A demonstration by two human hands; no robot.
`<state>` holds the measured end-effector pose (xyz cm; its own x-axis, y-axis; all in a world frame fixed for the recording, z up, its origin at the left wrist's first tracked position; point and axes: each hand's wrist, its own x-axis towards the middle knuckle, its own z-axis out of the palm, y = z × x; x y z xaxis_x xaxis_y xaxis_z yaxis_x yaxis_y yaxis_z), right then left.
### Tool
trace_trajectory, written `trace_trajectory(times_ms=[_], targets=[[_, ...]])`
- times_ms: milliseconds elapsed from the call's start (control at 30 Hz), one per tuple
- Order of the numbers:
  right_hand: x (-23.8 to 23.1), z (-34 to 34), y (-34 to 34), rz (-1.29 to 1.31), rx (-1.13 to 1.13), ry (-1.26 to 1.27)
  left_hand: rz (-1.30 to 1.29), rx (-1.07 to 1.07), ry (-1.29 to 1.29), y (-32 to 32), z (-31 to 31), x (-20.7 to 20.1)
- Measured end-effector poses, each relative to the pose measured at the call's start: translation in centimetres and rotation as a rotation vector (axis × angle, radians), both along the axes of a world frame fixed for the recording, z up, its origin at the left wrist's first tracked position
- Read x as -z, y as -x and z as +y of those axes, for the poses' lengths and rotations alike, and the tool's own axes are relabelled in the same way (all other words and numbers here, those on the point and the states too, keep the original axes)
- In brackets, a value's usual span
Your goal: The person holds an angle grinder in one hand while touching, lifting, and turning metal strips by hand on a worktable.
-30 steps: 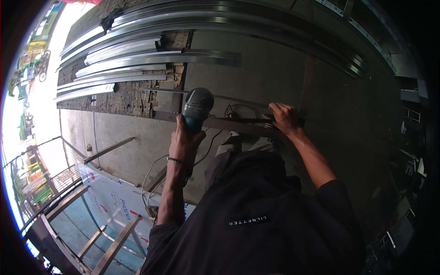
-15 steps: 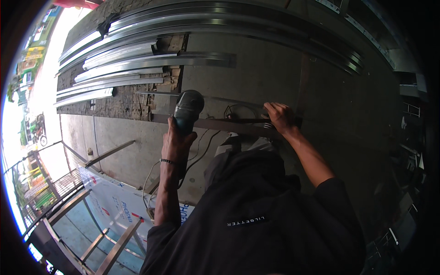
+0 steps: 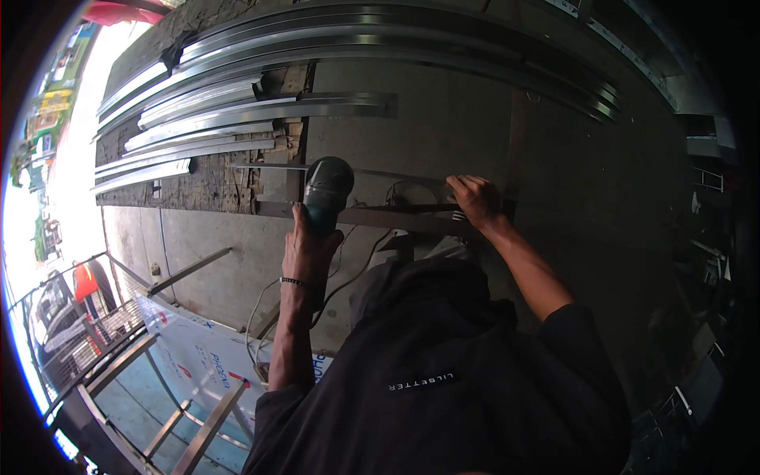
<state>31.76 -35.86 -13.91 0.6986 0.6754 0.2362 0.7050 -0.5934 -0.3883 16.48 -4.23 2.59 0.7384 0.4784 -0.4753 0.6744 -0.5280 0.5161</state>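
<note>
My left hand (image 3: 309, 245) is wrapped round a dark green and black grinder (image 3: 328, 187), whose rounded head points away from me. The grinder sits over a thin metal strip (image 3: 273, 166) that runs left to right; the contact between them is hidden beneath the tool. To the right, my right hand (image 3: 476, 202) has its fingers curled at the strip's right end and appears to grip it. Just nearer than the strip lies a brown metal beam (image 3: 380, 217), passing below both hands.
Long shiny metal profiles (image 3: 277, 47) and shorter ones lie on a worn wooden board (image 3: 214, 186) at the far left. Cables (image 3: 348, 273) trail on the floor. A film-covered sheet (image 3: 198, 340) and a metal frame (image 3: 210, 431) stand at lower left. A person in red (image 3: 85, 283) is outside.
The view has shifted slightly, with the profiles a little further left. Both hands keep their hold and nearly the same place. A person in red has come into view at the left.
</note>
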Motion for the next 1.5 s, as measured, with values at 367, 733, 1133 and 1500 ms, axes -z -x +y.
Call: trace_trajectory(times_ms=[367, 733, 1133, 1500], targets=[[-0.4, 0.8, -0.1, 0.083, -0.011, -0.002, -0.013, 0.050, 0.169, 0.3, -3.3, -1.1], [-1.0, 8.5, -3.8, 0.891, -0.029, 0.153, -0.083, -0.196, 0.148, 2.8, 1.2, -3.6], [-2.9, -5.7, -8.5, 0.570, -0.134, 0.490, -0.099, -0.175, 0.213, 3.7, 1.1, -1.8], [-0.2, -5.3, -3.0, 0.147, -0.161, 0.057, -0.108, -0.169, 0.159, 2.6, 1.8, -1.5]])
